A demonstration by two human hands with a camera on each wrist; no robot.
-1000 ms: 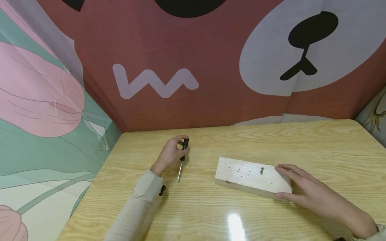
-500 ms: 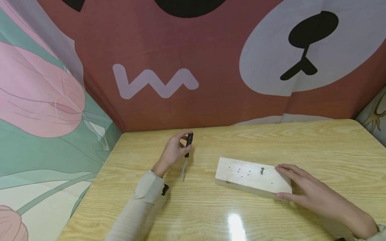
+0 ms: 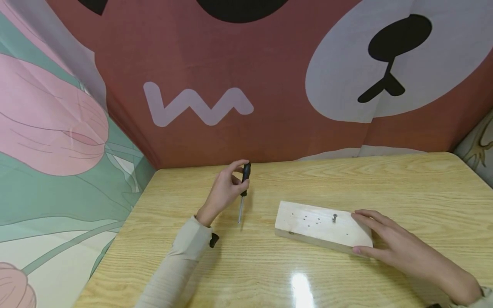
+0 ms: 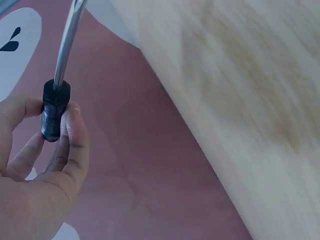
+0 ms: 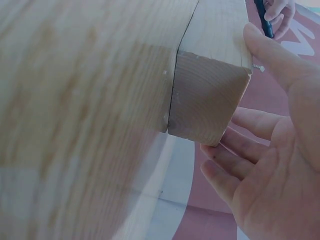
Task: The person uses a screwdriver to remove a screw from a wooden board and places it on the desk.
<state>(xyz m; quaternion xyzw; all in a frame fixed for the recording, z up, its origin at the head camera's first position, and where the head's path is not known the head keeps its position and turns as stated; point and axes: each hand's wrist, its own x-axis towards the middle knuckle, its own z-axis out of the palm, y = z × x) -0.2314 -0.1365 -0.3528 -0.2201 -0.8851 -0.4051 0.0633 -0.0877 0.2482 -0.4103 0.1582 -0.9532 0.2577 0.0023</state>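
Fingers (image 4: 75,135) of the left hand (image 3: 223,189) pinch the screwdriver (image 3: 244,193) by its handle, left of the wooden block (image 3: 321,226). The right hand's (image 3: 396,244) fingers clasp the block's right end. A screw (image 3: 334,218) stands in its top; the worktop (image 3: 250,265) lies beneath it.

No text, label, brand, number or sign can be read in any of the views.
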